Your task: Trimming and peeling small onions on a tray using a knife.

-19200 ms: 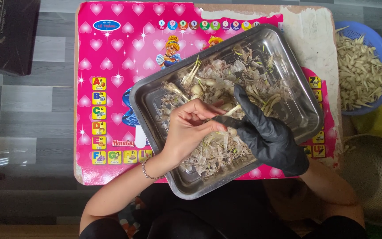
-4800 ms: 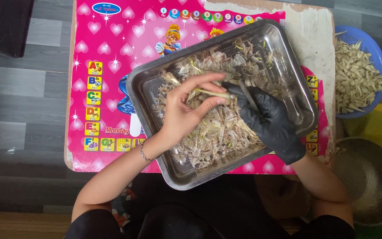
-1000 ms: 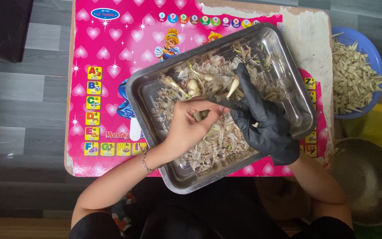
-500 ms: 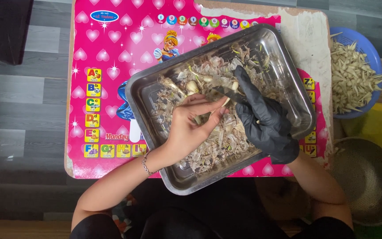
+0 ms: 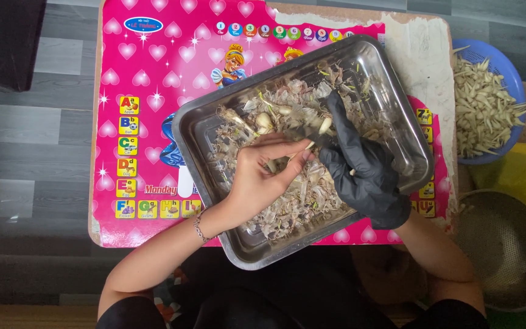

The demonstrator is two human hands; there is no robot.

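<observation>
Pinching garlic clove (image 5: 307,146) | left hand (image 5: 257,176), gloved right hand (image 5: 360,170) fingers closed | mid-tray (image 5: 202,131)

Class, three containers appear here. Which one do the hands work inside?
The rectangular steel tray of garlic skins, where both hands meet. The blue basket and round metal strainer sit untouched to the right.

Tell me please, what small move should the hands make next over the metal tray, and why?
Probably pull the skin off: the bare left hand pinches a pale garlic clove against the black-gloved right hand above the rectangular steel tray of papery peelings, so it seems only part peeled.
</observation>
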